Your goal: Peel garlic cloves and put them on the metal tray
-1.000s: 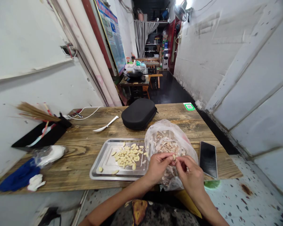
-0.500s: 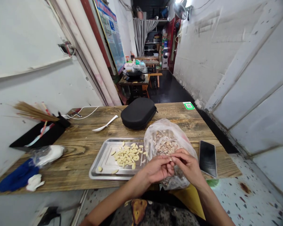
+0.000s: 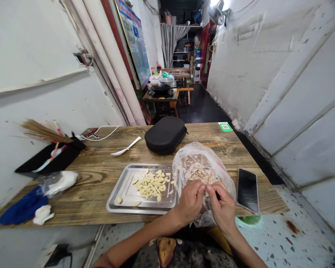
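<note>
Pale cloves (image 3: 150,184) in tray (image 3: 126,190); fingertips (image 3: 202,187) meet over scrap bag (image 3: 226,175).
Left hand (image 3: 190,200), right hand (image 3: 221,203): both pinched, anything between too small to tell. Bag mouth faces up, probably to catch scraps; tray just beside, likely for easy reach.

Worn on the head, the camera is looking from above and behind the fingers (image 3: 219,187), facing forward and tilting down. It is sitting near them, covering the wooden tabletop (image 3: 92,197) around them and reaching the dark floor (image 3: 202,104) well beyond them.
</note>
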A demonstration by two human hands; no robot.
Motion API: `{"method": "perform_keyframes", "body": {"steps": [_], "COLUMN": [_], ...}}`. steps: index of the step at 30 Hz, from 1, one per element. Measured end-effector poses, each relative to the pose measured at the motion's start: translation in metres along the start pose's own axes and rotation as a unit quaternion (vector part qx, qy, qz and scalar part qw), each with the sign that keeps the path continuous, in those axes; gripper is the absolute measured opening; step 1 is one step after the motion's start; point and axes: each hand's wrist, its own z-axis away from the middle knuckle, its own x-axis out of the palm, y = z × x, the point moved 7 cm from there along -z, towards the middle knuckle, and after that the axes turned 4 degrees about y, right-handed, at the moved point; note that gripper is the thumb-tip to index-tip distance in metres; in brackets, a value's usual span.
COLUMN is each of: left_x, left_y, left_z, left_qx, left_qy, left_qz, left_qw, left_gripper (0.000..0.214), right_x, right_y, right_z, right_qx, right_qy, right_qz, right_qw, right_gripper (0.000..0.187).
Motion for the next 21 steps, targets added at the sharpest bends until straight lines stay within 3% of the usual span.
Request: {"method": "perform_keyframes", "body": {"steps": [4, 11, 15, 17, 21], "left_x": [-0.002, 0.000, -0.003, -0.004, -0.004], "left_y": [0.007, 0.022, 0.016, 0.012, 0.005], "left_z": [0.000, 0.003, 0.000, -0.002, 0.000], "left_qx": [0.055, 0.171, 0.111, 0.073, 0.032], "left_qy": [0.024, 0.040, 0.037, 0.023, 0.017], "left_qz": [-0.018, -0.059, -0.009, 0.013, 0.007], "left_qw": [0.998, 0.983, 0.993, 0.997, 0.999], "left_gripper": [0.029, 0.020, 0.022, 0.025, 0.029], "right_x": [0.002, 0.005, 0.014, 0.017, 0.013], "right_y": [0.000, 0.022, 0.036, 0.037, 0.032], "right_z": [0.000, -0.006, -0.007, -0.006, -0.005], "right_qx": [0.031, 0.164, 0.264, 0.277, 0.229], "right_qy": [0.008, 0.023, -0.023, -0.045, -0.083], "right_qz": [-0.011, -0.108, -0.231, -0.287, -0.279], "right_qw": [0.999, 0.980, 0.936, 0.916, 0.929], "right_gripper": [0.030, 0.037, 0.037, 0.037, 0.029]}}
